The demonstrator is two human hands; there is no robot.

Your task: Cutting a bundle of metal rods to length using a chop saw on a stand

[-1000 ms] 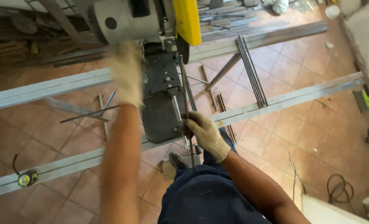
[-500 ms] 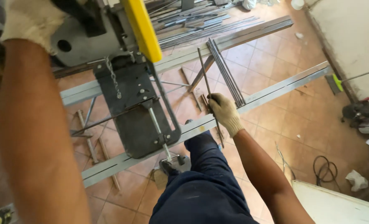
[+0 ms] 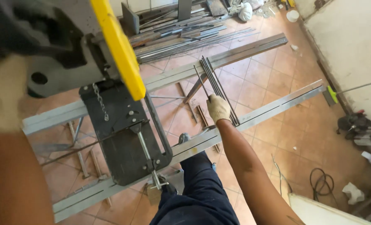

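Two gloved hands are at work. My right hand has moved off the clamp end of the chop saw and out along the steel rails; its grip is now closed around the near end of a bundle of thin steel rods. The rods lie across both rails, to the right of the saw's black base plate, with their far ends resting on the back rail. My left hand is raised at the saw's body, close to the lens and blurred; I cannot tell whether its grip is closed on the handle. The yellow blade guard sits lifted above the base. Judged from this shift, the stock is being picked up, not cut.
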